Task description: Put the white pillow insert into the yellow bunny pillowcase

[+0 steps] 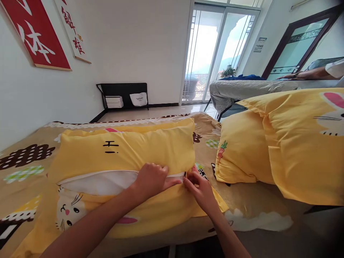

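Observation:
A yellow pillowcase [126, 150] with a cartoon cat print lies on the bed in front of me, its long opening gaping to show the white pillow [102, 182] inside. My left hand [153, 177] rests on the case, fingers curled over the edge of the opening near its right end. My right hand [199, 190] pinches the right end of that opening, fingers closed on something small that I cannot make out.
A second yellow pillow [290, 143] lies to the right on the brown patterned bedsheet [24, 161]. Another person's arm [309, 74] rests on a grey-covered bed [247, 87] behind. A black rack [123, 95] stands by the far wall beside a glass balcony door [215, 50].

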Available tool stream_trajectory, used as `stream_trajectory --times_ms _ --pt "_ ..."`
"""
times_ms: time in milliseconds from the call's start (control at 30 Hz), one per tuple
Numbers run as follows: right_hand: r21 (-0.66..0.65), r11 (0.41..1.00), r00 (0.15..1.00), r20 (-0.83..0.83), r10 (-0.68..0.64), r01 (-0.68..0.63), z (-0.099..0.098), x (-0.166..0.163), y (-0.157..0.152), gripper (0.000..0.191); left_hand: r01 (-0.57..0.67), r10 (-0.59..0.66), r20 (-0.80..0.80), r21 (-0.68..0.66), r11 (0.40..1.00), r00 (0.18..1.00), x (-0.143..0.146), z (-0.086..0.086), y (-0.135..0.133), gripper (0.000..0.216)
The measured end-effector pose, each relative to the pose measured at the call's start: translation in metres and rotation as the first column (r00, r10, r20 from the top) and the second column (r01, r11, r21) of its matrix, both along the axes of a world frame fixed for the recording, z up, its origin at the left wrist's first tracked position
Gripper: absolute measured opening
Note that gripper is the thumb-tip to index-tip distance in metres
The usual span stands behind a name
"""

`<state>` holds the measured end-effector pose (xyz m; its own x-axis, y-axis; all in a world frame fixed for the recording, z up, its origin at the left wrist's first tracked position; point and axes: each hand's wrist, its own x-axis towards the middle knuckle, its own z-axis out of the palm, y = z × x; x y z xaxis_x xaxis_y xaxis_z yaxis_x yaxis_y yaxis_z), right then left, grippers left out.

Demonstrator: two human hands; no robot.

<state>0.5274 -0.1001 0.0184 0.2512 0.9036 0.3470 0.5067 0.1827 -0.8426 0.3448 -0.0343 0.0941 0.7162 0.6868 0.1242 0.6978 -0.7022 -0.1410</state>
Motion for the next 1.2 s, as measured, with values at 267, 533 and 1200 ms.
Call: stream_trajectory --times_ms 267,533,1200 --pt "0.073 0.990 0.988 0.081 -0.128 0.122 0.001 -0.005 0.001 0.041 0.037 -0.036 -0.036 0.006 0.999 0.999 0.002 -0.001 -0.014 0.012" --pt "0.147 0.986 0.993 -0.104 -0.058 0.073 -0.005 0.003 -0.006 0.038 -0.003 0.002 -0.057 -0.022 1.000 0.998 -0.001 0.004 -0.023 0.017" --pt "0.316 0.949 0.922 -0.364 0.129 -0.007 -0.020 0.002 -0.002 0.027 0.419 -0.420 0.039 0.032 0.907 0.907 0.038 0.041 -0.015 0.022"
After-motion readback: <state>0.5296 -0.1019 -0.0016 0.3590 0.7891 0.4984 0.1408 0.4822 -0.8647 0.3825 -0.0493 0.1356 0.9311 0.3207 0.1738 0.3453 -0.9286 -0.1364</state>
